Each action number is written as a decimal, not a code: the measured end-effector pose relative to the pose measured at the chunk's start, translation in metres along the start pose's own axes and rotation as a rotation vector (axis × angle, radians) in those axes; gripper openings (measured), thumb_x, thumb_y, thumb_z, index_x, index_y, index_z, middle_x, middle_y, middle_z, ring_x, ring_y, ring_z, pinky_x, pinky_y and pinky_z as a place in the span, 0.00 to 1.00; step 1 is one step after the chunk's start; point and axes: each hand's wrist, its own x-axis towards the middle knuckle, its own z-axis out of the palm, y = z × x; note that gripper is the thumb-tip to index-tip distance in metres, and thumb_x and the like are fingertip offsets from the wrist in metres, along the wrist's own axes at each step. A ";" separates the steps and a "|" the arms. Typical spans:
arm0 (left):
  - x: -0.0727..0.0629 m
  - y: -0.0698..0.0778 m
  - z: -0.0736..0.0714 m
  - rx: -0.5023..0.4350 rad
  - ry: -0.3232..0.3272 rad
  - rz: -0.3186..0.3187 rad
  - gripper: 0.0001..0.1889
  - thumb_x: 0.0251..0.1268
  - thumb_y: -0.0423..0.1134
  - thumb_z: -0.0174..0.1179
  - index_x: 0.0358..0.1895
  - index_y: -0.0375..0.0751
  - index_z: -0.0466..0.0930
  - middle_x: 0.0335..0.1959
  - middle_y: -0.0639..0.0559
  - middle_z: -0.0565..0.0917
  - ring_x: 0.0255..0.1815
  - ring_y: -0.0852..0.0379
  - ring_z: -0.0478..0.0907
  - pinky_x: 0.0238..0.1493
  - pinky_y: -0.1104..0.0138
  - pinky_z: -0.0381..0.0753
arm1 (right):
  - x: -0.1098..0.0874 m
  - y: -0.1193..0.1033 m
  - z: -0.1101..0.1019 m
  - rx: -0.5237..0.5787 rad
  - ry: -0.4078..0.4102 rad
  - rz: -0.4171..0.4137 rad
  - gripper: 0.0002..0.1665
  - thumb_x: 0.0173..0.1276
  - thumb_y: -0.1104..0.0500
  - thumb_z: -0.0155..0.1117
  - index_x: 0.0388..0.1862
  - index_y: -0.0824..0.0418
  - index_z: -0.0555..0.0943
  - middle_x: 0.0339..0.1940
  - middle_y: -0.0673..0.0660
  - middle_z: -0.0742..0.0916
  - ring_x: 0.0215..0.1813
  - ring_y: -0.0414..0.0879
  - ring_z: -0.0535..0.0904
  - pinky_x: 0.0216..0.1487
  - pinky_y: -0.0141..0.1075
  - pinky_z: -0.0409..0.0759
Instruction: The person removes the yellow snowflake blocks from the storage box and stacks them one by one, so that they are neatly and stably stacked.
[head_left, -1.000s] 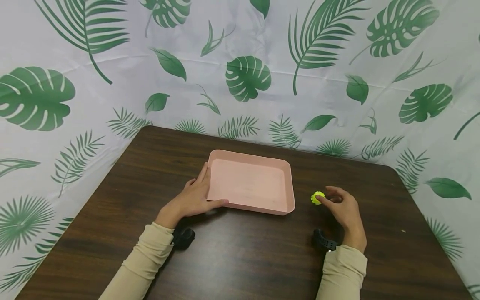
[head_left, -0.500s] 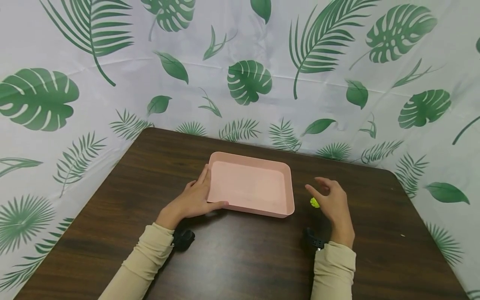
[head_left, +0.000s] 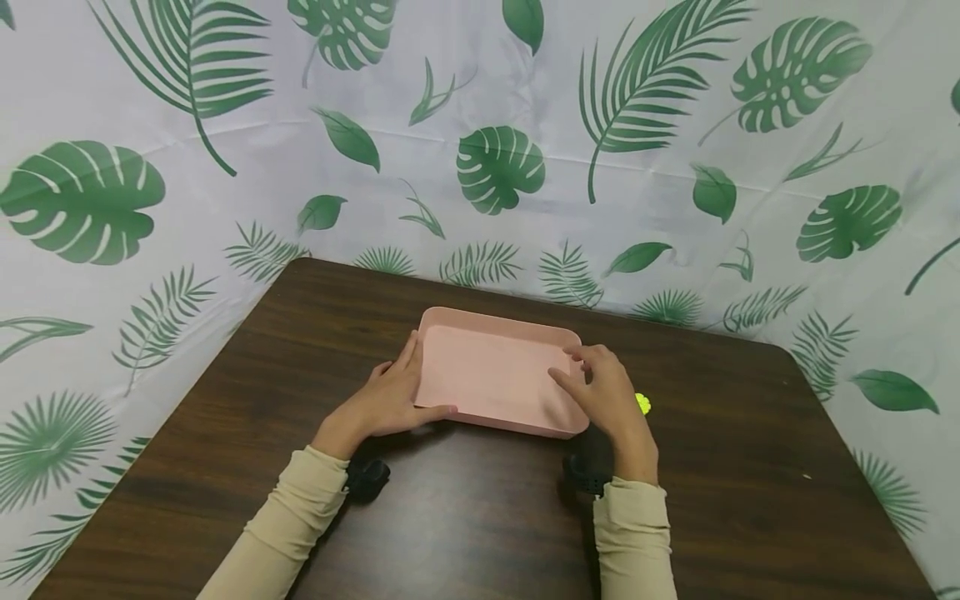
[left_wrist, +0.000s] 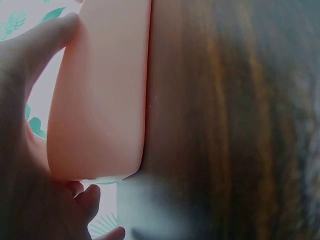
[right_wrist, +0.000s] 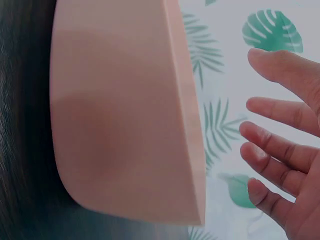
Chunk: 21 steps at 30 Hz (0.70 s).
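A shallow pink rectangular tray lies on the dark wooden table. My left hand holds its near left corner, the thumb on the front wall and the fingers along the left side. In the left wrist view the thumb touches the tray wall. Over the tray's right end hovers my right hand, fingers spread and nothing between them. In the right wrist view its fingers stand apart from the tray. A small bright yellow scalloped piece sits right of the tray, partly hidden by the right hand.
The brown table extends around the tray to rounded far corners. A white cloth with green leaf prints hangs behind and beside it. A small pale speck lies on the right of the table. Black bands are on both wrists.
My right hand has moved left from beside the yellow piece to over the tray's right end, leaving the piece on the table. The left hand stays at the tray corner.
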 end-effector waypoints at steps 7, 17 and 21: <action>0.003 -0.003 -0.002 0.048 0.023 0.023 0.64 0.64 0.73 0.58 0.82 0.28 0.34 0.84 0.34 0.33 0.85 0.41 0.42 0.74 0.35 0.53 | 0.004 -0.007 0.007 0.012 -0.021 0.012 0.27 0.70 0.52 0.73 0.62 0.66 0.82 0.55 0.69 0.84 0.54 0.62 0.79 0.56 0.58 0.79; 0.002 0.016 -0.002 0.081 0.010 0.020 0.59 0.68 0.72 0.54 0.82 0.28 0.40 0.85 0.35 0.41 0.86 0.44 0.39 0.77 0.37 0.46 | 0.001 -0.008 0.016 -0.005 -0.066 0.027 0.27 0.70 0.51 0.73 0.61 0.65 0.82 0.55 0.66 0.84 0.56 0.61 0.78 0.56 0.58 0.79; 0.004 0.029 0.004 0.092 -0.005 0.003 0.56 0.70 0.72 0.51 0.83 0.29 0.43 0.85 0.37 0.44 0.86 0.45 0.39 0.78 0.39 0.44 | -0.002 -0.009 0.022 -0.006 -0.119 0.039 0.28 0.71 0.50 0.72 0.63 0.66 0.81 0.60 0.66 0.84 0.58 0.60 0.78 0.60 0.59 0.78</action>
